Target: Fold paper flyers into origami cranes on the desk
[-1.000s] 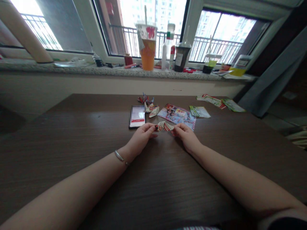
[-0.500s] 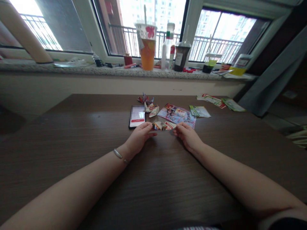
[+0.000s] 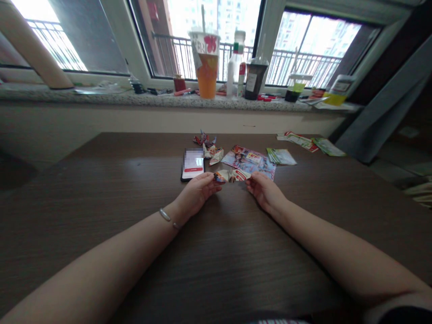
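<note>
Between my two hands is a piece of printed paper, creased and pinched narrow in its middle like a bow. My left hand pinches its left end, and my right hand grips the right end. A phone with a lit screen lies just beyond my left hand. Behind the held paper rest a folded cream-and-red paper piece and a darker red-and-blue folded paper piece. A colourful printed leaflet lies flat past my right hand.
Green-and-white paper slips and more printed strips lie at the back right of the brown table. On the stone windowsill stand a large cup of orange drink, a clear bottle and a dark cup.
The held paper is turned slightly, so more of its printed face shows at both ends. My left fingers have curled in a little; the other things on the table are unmoved.
</note>
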`<state>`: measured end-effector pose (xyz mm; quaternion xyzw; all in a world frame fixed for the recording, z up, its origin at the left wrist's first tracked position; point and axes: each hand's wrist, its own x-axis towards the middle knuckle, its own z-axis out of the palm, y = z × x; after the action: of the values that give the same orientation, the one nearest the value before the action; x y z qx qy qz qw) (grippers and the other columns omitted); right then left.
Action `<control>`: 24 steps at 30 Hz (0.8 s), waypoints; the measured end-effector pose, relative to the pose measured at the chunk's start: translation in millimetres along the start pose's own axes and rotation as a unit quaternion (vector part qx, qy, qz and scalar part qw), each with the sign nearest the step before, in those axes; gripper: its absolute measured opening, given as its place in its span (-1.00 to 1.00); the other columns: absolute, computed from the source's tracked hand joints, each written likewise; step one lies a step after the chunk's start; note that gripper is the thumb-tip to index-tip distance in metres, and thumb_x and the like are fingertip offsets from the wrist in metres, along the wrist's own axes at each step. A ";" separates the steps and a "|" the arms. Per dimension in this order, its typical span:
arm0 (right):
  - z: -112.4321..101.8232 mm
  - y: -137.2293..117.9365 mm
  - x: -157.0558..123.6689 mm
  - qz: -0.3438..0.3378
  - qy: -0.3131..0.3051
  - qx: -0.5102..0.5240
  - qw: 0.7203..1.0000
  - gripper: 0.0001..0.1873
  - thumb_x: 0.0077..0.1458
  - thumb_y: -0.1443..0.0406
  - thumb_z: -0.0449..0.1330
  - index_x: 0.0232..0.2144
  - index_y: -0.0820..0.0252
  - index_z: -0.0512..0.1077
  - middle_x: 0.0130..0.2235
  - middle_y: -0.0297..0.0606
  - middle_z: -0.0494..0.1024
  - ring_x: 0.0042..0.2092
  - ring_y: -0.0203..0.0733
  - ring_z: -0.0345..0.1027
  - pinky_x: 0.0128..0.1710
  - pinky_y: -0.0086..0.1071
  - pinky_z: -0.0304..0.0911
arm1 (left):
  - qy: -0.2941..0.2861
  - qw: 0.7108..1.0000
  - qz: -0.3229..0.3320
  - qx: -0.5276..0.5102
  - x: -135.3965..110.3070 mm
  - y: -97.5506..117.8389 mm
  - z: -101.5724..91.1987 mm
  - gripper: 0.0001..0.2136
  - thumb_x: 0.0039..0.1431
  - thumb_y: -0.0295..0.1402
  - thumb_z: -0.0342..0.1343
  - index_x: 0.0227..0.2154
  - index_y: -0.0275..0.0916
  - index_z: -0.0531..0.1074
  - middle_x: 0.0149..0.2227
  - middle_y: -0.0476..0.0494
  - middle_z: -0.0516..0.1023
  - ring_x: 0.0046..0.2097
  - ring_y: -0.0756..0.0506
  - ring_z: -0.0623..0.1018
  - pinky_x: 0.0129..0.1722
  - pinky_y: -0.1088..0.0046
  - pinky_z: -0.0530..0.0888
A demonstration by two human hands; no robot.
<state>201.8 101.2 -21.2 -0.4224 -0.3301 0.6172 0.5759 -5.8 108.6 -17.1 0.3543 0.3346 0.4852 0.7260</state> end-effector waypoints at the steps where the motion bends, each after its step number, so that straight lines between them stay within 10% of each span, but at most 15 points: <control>1: -0.3 0.1 0.1 -0.001 -0.002 -0.002 1.000 -0.65 -0.29 0.15 0.40 -0.53 0.11 0.31 -0.54 -0.46 0.42 -0.41 -0.30 0.34 -0.41 -0.44 0.22 | -0.007 1.000 -0.003 -0.004 -0.2 0.0 -0.1 -0.93 0.16 -0.42 0.15 -0.34 -0.32 0.47 -0.27 -0.16 0.59 -0.27 -0.03 0.57 -0.21 0.45 0.50; 24: 10.8 3.4 -9.1 -0.040 -0.086 -0.217 0.971 -0.62 -0.18 0.00 0.35 -0.52 0.17 0.43 -0.47 -0.37 0.48 -0.44 -0.33 0.25 -0.43 -0.43 0.17 | -0.033 0.996 0.024 0.081 -2.4 -6.6 6.1 -0.75 0.00 -0.24 0.29 -0.41 -0.29 0.39 -0.32 -0.08 0.54 -0.28 -0.01 0.53 -0.14 0.40 0.46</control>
<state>190.4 92.7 -18.4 -0.4691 -0.5213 0.5414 0.4638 1.6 103.3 -19.1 0.4353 0.3404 0.4618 0.6938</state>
